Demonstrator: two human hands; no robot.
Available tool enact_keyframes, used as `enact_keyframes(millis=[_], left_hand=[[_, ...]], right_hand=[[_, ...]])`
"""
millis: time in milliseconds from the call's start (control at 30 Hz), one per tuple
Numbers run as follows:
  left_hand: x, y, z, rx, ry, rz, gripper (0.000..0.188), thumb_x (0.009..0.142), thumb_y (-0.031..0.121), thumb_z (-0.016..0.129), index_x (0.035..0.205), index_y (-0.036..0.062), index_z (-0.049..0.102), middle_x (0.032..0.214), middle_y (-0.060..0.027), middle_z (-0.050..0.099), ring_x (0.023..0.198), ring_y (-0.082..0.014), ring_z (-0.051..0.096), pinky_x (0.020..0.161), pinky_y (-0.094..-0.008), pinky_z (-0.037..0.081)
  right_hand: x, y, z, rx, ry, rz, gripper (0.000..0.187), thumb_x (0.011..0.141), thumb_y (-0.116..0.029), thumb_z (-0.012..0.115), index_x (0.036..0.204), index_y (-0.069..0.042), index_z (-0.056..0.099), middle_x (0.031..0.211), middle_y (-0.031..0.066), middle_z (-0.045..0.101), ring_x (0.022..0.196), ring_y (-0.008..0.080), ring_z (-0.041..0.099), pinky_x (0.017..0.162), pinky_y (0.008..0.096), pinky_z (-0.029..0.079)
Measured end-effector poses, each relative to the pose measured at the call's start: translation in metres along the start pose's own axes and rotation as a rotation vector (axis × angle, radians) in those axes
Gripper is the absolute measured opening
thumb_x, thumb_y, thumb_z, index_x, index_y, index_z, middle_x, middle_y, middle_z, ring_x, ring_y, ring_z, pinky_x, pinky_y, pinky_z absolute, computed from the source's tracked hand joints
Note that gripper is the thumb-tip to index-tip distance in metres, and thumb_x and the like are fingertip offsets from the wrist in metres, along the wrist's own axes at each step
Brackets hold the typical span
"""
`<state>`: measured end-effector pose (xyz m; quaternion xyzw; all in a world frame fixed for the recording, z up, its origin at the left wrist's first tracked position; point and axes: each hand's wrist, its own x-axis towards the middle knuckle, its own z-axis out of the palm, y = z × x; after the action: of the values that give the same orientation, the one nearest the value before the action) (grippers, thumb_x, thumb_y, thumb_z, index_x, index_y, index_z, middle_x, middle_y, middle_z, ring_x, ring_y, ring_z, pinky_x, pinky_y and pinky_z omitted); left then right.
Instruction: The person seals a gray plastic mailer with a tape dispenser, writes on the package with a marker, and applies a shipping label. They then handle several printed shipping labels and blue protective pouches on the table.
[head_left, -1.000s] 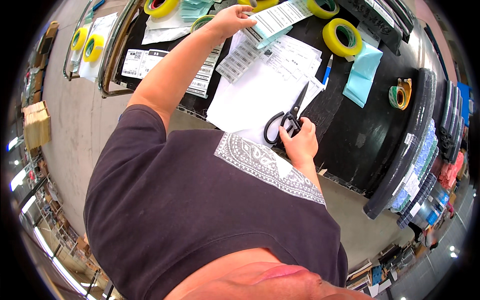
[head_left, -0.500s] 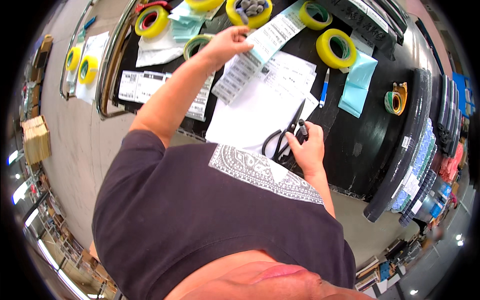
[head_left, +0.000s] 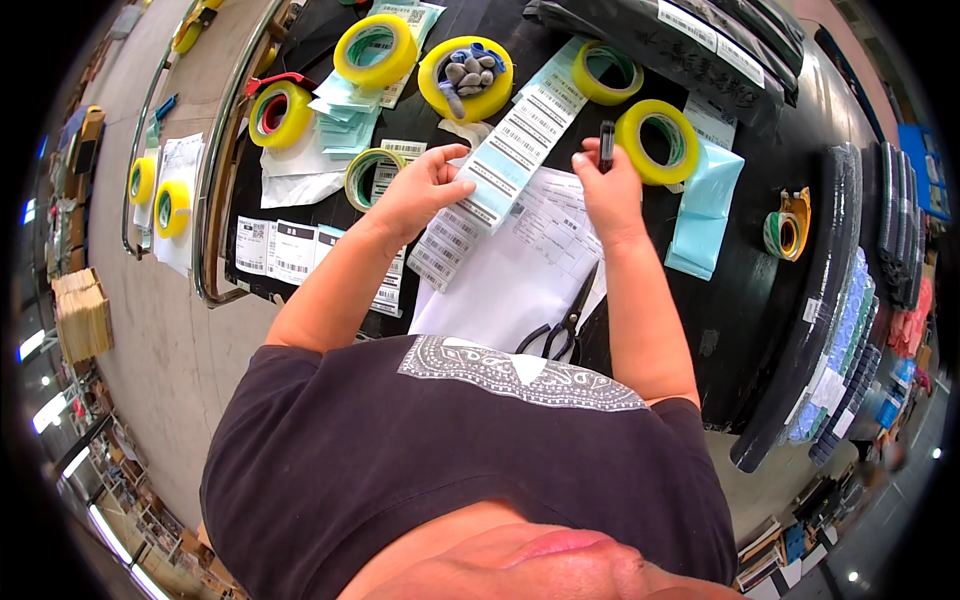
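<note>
At a black desk (head_left: 740, 330) in a large storage hall, with shelves (head_left: 150, 520) too bent and small near the rim to make out well. Touches the near edge of a label strip (head_left: 530, 130) with the thumb of the left hand (head_left: 425, 190); impossible to tell whether that grip closes on it, with the underside hidden. Slantwise over white papers (head_left: 470, 312), long and flat, pale blue and white, crossed by rows of black bars, too fine to read, and hard to follow at the far end beside a yellow tape roll (head_left: 602, 96). Holds a black pen (head_left: 606, 145) upright in the right hand (head_left: 614, 190), in a closed grip, with the lower part covered by fingers. Nearer the body, scissors (head_left: 571, 320) on the papers, partly cut off at the handles by the dark shirt (head_left: 450, 450).
</note>
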<state>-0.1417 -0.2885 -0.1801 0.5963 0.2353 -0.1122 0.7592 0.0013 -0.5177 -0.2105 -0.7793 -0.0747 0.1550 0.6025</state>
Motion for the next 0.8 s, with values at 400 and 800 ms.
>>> enact_keyframes(millis=[400,800], left_hand=[[-0.012,-0.009,-0.014,-0.018,0.008,-0.012,0.061,0.091,0.005,0.066,0.143,-0.0048,0.037,0.105,-0.0037,0.065,0.099,-0.0097,0.061,0.094,-0.0257,0.047],[-0.015,-0.019,-0.013,0.057,-0.006,-0.046,0.062,0.091,0.008,0.067,0.145,-0.0052,0.038,0.105,-0.0033,0.064,0.096,-0.0092,0.061,0.09,-0.0244,0.048]], right_hand=[[0.054,-0.025,-0.002,-0.269,-0.109,0.149,0.035,0.084,-0.028,0.074,0.099,0.002,0.065,0.084,0.0098,0.069,0.072,0.0204,0.064,0.07,0.0348,0.051],[0.035,-0.017,0.033,0.283,-0.083,0.505,0.024,0.084,-0.011,0.075,0.1,-0.003,0.059,0.08,0.0043,0.063,0.058,0.0089,0.047,0.05,0.0253,0.041]])
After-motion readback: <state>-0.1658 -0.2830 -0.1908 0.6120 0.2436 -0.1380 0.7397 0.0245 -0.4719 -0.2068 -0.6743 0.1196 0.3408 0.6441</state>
